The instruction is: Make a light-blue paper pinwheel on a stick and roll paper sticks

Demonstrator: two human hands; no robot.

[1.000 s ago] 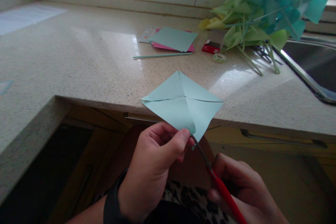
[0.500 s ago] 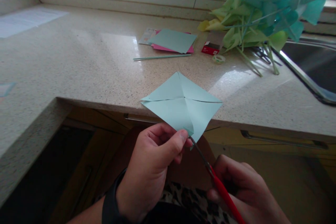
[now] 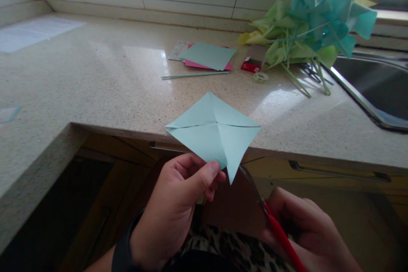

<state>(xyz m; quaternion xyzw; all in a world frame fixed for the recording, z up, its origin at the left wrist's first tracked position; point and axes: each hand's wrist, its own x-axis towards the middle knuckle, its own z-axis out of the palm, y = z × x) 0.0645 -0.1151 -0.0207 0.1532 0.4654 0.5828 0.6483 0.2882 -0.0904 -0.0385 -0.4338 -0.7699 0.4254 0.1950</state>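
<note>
My left hand pinches the near corner of a light blue paper square with slits cut along its diagonals. The paper is held in the air over the front edge of the speckled countertop. My right hand grips red-handled scissors. Their blades point up and left and sit just right of the paper's lowest tip, apart from it.
A stack of blue and pink paper sheets, a thin green stick, a small red box and a tape roll lie further back. A pile of green and teal paper pinwheels rests beside the sink.
The scissor blades have come out of the cut in the paper's near corner and drawn back to the right. The paper has shifted slightly left.
</note>
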